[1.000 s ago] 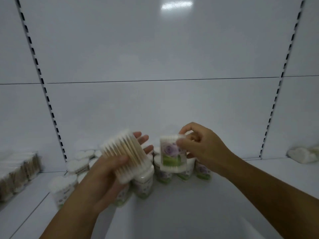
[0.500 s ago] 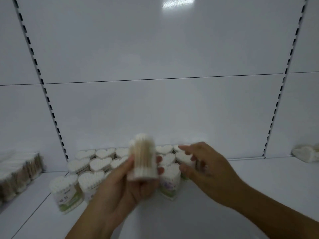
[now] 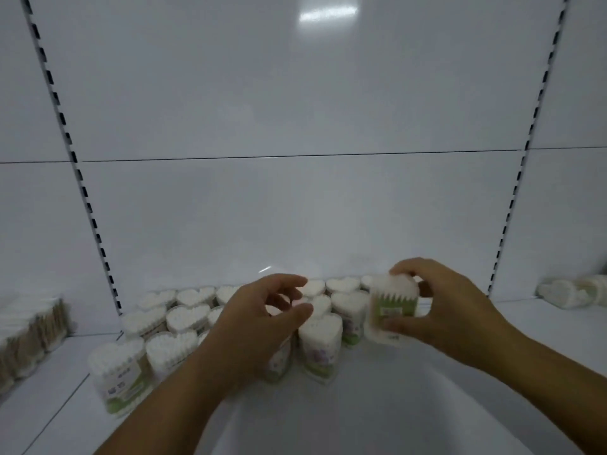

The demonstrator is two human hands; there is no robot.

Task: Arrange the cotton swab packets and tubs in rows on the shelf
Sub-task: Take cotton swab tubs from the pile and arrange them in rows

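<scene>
Right hand (image 3: 450,310) is clamped on a heart-shaped tub (image 3: 392,308) of cotton swabs, fingers over the top and thumb under the lower edge. It is lifted off the shelf (image 3: 377,412) at centre right of the frame, just beside the right end of the block of tubs (image 3: 187,318). Left hand (image 3: 259,318) hovers over the middle of that block with its fingers loosely curled and apart, and I see nothing in it. These tubs look light, with thin clear plastic walls that are probably stiff but slick, so a squeeze across the flat sides near the label should hold better than a pinch at the rim. Press too hard and the wall may flex or the lid pop, I'd say. Room next: there's wide bare shelf in the lower right of the frame, and the gap at the block's right end looks like the natural slot. The front row has a tall tub (image 3: 320,351) standing close by, easy to knock with a knuckle. The back panel (image 3: 295,208) closes off the rear, and slotted uprights (image 3: 515,205) frame the bay. Packets of wooden-stick swabs (image 3: 31,326) sit at the far left, more white packs (image 3: 571,290) at the right edge, both well apart from the hands.
</scene>
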